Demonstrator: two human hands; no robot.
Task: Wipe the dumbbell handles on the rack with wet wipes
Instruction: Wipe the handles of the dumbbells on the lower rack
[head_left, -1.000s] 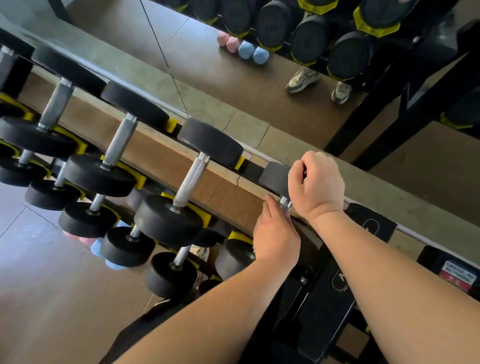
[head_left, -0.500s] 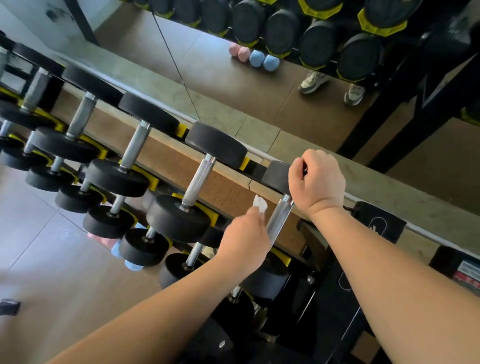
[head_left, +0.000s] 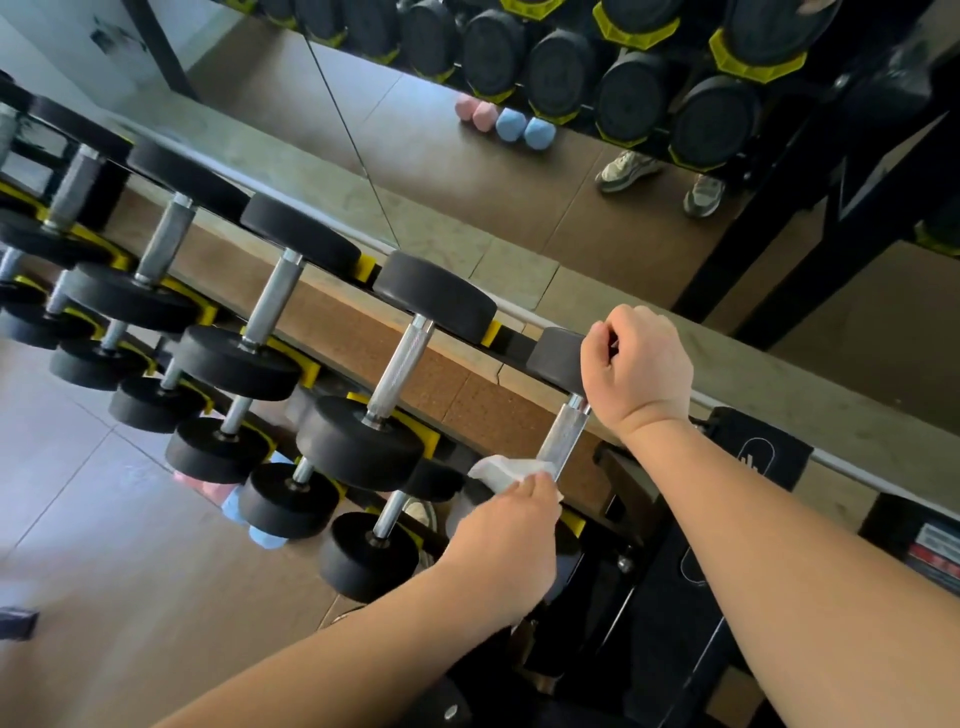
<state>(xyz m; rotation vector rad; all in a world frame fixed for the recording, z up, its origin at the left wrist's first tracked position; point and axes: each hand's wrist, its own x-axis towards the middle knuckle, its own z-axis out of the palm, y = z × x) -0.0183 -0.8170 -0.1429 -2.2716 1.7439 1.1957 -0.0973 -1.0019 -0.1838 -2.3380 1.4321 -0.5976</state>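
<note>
Black dumbbells with knurled steel handles lie in a row on a rack with yellow saddles (head_left: 306, 364). My right hand (head_left: 636, 364) grips the far head (head_left: 556, 356) of the rightmost top-row dumbbell. Its steel handle (head_left: 563, 434) runs down toward me. My left hand (head_left: 511, 540) holds a white wet wipe (head_left: 501, 470) wrapped against the lower end of that handle. The near head of this dumbbell is hidden behind my left hand. The neighbouring dumbbell handle (head_left: 400, 364) lies to the left, untouched.
A mirror (head_left: 467, 208) behind the rack reflects more dumbbells and a person's shoes (head_left: 660, 176). Lower rack tiers hold smaller dumbbells (head_left: 374, 551). Pink and blue small dumbbells (head_left: 244, 512) sit on the floor under the rack. A black bench pad (head_left: 675, 597) stands at lower right.
My left hand has slid the wipe down the handle toward me, from its top end to its lower end. My right hand has stayed gripping the far head.
</note>
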